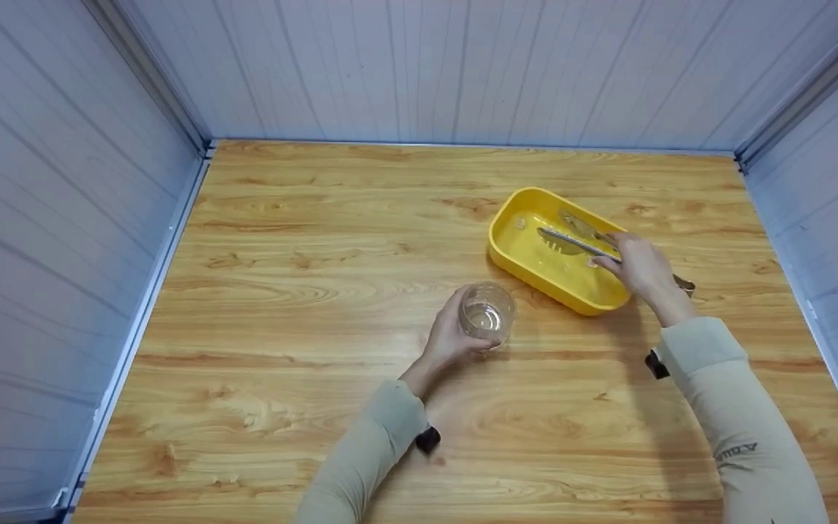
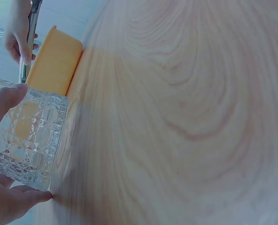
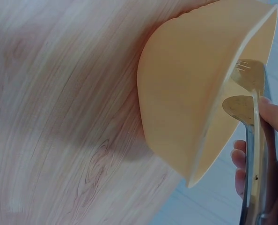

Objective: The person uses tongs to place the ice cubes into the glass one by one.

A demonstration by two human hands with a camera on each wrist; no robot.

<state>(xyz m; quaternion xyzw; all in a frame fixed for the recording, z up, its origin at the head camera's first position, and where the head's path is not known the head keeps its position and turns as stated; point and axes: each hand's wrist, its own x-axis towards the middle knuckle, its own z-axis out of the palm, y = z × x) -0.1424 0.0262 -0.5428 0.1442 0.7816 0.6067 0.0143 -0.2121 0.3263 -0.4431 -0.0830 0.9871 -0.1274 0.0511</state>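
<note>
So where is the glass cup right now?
In the head view the glass cup stands near the table's middle, held by the left hand, just left of the yellow tub.

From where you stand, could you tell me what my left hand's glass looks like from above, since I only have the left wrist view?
Observer: From the head view, the glass stands upright on the wooden table, held by the left hand, and looks empty.
Operator: Thank you. What is the other hand doing?
Observer: The right hand holds metal tongs with their tips inside the yellow tray.
Operator: Is anything else in the tray?
Observer: The right wrist view shows only the tongs' fork-like and spoon-like tips there.
</note>
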